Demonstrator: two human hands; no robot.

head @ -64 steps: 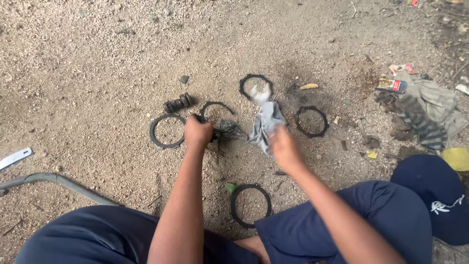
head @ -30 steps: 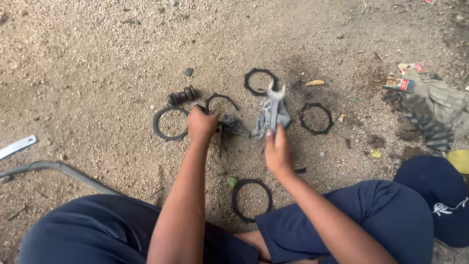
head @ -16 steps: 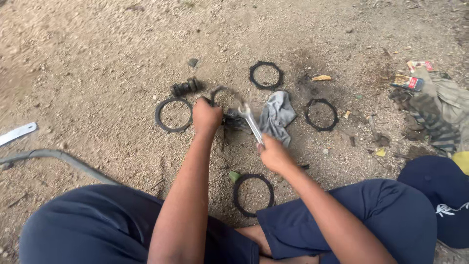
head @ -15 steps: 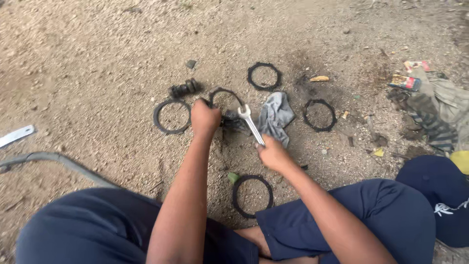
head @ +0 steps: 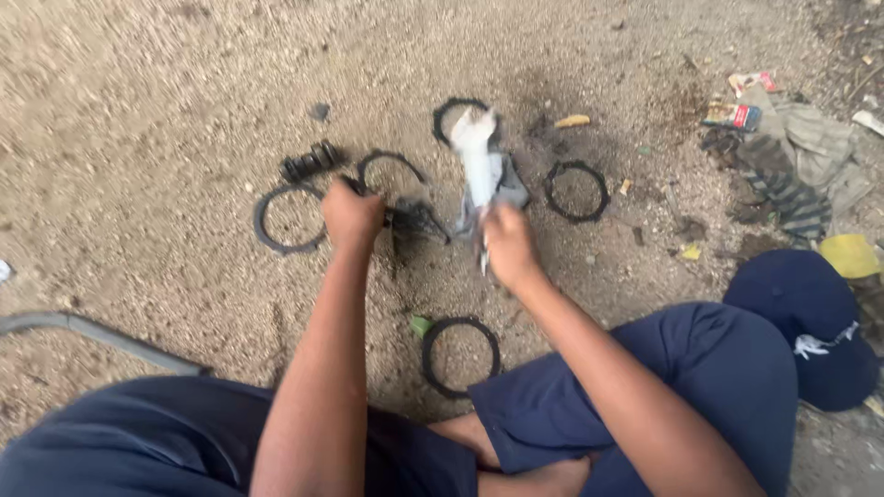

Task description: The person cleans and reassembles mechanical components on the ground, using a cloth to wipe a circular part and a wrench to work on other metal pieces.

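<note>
I sit on gravel with my legs folded. My left hand (head: 351, 213) is closed on a small black metal part (head: 417, 219) lying on the ground. My right hand (head: 509, 244) grips the handle of a silver wrench (head: 476, 152), which points away from me and is motion-blurred. A grey rag (head: 508, 190) lies just under and behind the wrench. Several black rubber rings lie around the hands: one (head: 289, 219) left of my left hand, one (head: 392, 169) beyond it, one (head: 577, 191) to the right, one (head: 460, 355) near my knee.
A ribbed black cylinder (head: 310, 160) lies at the far left of the rings. A dark blue cap (head: 803, 324) rests by my right leg. Dirty cloths and litter (head: 790, 166) are piled at the right, and a grey hose (head: 97, 333) lies at the left.
My right hand moved from the rag to the wrench and has swung it up and forward. My left hand stayed on the black part.
</note>
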